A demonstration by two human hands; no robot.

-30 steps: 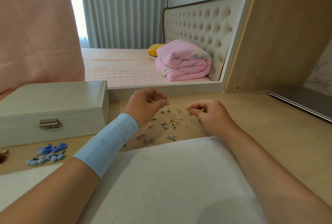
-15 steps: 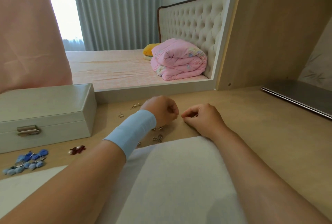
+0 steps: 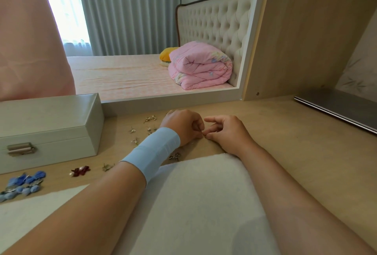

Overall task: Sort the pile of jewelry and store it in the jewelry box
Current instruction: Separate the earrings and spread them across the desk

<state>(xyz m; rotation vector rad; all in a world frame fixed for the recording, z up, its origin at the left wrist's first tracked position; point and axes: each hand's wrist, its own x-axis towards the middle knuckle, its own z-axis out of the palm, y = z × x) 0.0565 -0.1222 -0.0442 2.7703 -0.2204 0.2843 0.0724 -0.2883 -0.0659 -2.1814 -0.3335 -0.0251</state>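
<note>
Nearest: white cloth (image 3: 204,203) at the bench's front edge, both forearms lying across it. Blue bead cluster (image 3: 22,185) on the bench (image 3: 285,132) at far left, a red piece (image 3: 80,171) just right of it. Pale blue band (image 3: 155,152) on the left wrist; a small metal pair (image 3: 174,156) sits by it, at the cloth's edge. Left grip (image 3: 183,126): fingers curled under, knuckles up. Right grip (image 3: 226,132): fingers bent, tips down near the bench. The fingertips of the two meet. Cannot tell whether either pinches a piece; too small. Loose studs (image 3: 132,130) lie left of the left grip. Jewelry box (image 3: 51,124) stands further left, lid down, latch facing front; every piece seen lies outside it. Behind: a bed with folded pink quilt (image 3: 201,66)
</note>
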